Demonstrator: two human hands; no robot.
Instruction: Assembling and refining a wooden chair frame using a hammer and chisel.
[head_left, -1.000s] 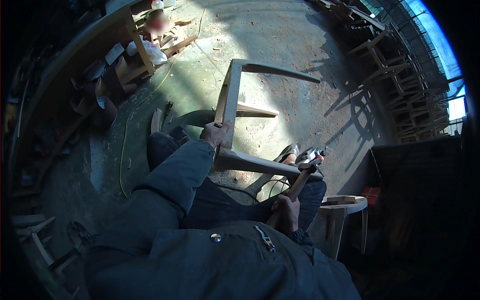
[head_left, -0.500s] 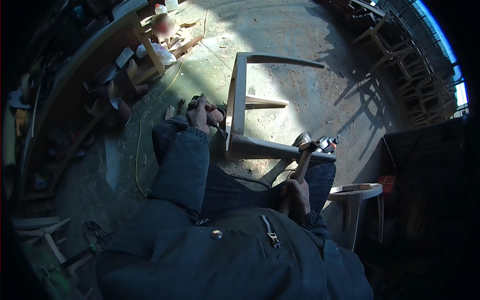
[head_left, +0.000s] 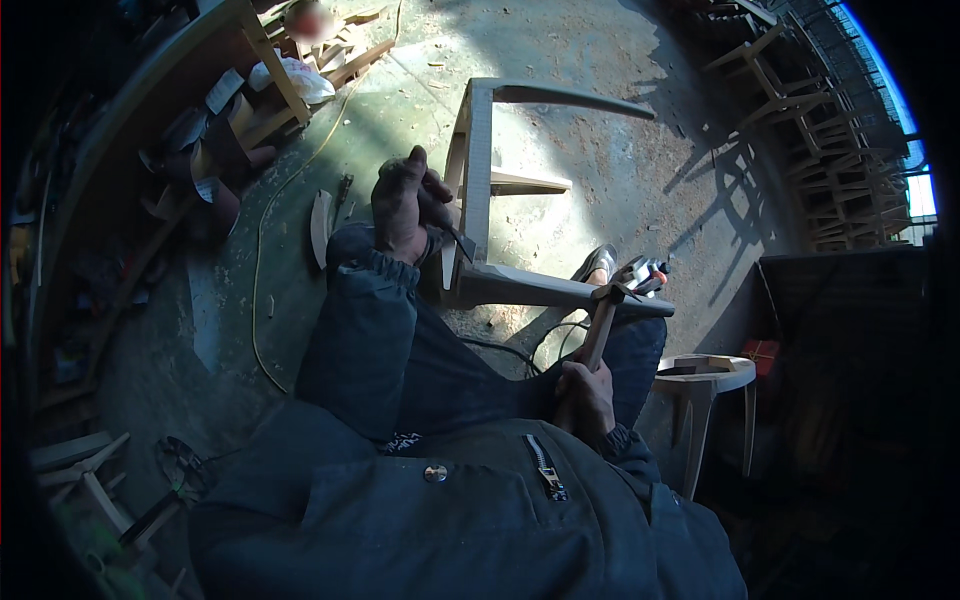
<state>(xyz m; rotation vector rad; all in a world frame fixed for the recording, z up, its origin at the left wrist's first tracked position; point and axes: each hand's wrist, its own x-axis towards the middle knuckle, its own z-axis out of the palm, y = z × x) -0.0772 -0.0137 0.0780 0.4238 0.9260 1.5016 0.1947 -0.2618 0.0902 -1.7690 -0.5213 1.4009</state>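
A wooden chair frame point(head_left: 478, 170) lies on its side in front of me, one leg stretching right across my lap. My left hand point(head_left: 408, 205) is closed, thumb up, at the frame's near left corner. A flat dark chisel blade point(head_left: 465, 243) juts from that fist and meets or nearly meets the corner joint; its handle is hidden by my fingers. My right hand point(head_left: 588, 392) wraps the wooden handle of a hammer point(head_left: 602, 328). The hammer's dark head is beside the frame's leg near its right end; whether they touch I cannot tell.
A power tool point(head_left: 642, 275) sits beyond the hammer, near my shoe. At right stands a pale round-topped stool frame point(head_left: 705, 372). Stacked chair frames point(head_left: 830, 150) line the far right. A yellow cord point(head_left: 262, 250) runs along the floor by a cluttered workbench point(head_left: 130, 110).
My left hand has turned thumb-up, and the chisel blade has shifted up and right onto the corner. My right hand and hammer stay nearly still. The view has shifted slightly.
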